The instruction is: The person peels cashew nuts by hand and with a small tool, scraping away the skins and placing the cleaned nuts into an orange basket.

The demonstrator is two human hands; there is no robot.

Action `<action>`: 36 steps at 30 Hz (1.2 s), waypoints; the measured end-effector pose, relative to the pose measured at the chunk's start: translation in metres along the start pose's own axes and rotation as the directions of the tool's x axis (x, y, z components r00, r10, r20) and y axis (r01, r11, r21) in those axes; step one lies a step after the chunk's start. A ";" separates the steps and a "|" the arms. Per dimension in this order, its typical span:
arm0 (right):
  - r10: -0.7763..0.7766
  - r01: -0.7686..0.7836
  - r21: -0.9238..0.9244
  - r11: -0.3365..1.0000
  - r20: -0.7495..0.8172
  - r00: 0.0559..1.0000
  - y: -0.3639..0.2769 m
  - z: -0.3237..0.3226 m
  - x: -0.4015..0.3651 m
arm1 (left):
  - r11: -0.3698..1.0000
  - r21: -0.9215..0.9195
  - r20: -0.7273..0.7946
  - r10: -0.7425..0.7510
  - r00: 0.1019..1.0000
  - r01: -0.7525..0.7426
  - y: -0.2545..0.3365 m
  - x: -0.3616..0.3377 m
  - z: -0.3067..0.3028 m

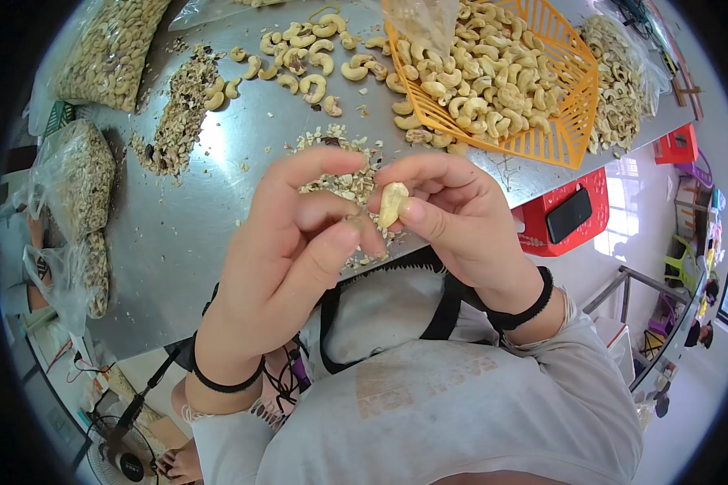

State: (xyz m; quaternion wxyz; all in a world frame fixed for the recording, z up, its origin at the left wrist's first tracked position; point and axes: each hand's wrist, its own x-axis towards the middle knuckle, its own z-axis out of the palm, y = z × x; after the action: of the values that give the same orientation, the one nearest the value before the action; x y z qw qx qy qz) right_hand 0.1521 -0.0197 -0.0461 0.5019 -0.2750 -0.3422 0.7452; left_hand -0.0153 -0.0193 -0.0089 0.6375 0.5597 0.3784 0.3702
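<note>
Between the thumb and fingers of my right hand (453,206) is a pale cashew nut (392,204), held upright over the metal table (243,210). Close beside it is my left hand (291,234), its thumb pressed toward its curled fingers. Whatever may be in that pinch is too small to name. Under both hands lies a pile of shell and skin bits (340,182), partly hidden by the fingers. Several loose cashews (303,56) are spread on the table beyond the hands.
An orange plastic basket (578,121) full of cashews stands at the back right, with a bag of cashews (619,81) beside it. Bagged nuts (109,52) and bagged scraps (89,174) line the left. A phone (569,216) rests on a red stool (534,218).
</note>
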 end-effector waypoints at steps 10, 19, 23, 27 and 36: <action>0.075 -0.082 0.132 0.988 0.058 0.996 -0.002 0.000 -0.001 | 0.993 0.060 0.146 -0.108 0.983 0.100 0.008 0.002 -0.007; 0.062 -0.064 0.050 0.997 0.037 0.997 -0.007 -0.007 0.000 | 0.984 -0.114 -0.008 -0.138 0.990 0.136 0.001 0.005 -0.006; -0.047 0.047 0.000 0.999 -0.081 0.996 -0.017 -0.012 0.001 | 0.981 -0.121 -0.047 -0.161 0.986 0.154 0.000 0.007 -0.007; -0.403 0.355 -0.231 0.906 -0.209 0.891 -0.031 -0.026 0.003 | 0.982 -0.058 -0.089 -0.183 0.979 0.179 0.000 0.010 -0.009; -0.705 0.437 -0.590 0.679 -0.356 0.613 -0.056 -0.034 0.012 | 0.945 0.189 -0.158 -0.238 0.958 0.266 -0.002 0.031 -0.013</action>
State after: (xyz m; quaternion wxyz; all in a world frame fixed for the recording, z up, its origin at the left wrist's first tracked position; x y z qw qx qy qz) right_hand 0.2050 0.0142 -0.0233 0.7178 -0.4588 -0.4120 0.3235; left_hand -0.0131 0.0135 -0.0139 0.5909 0.5443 0.5254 0.2802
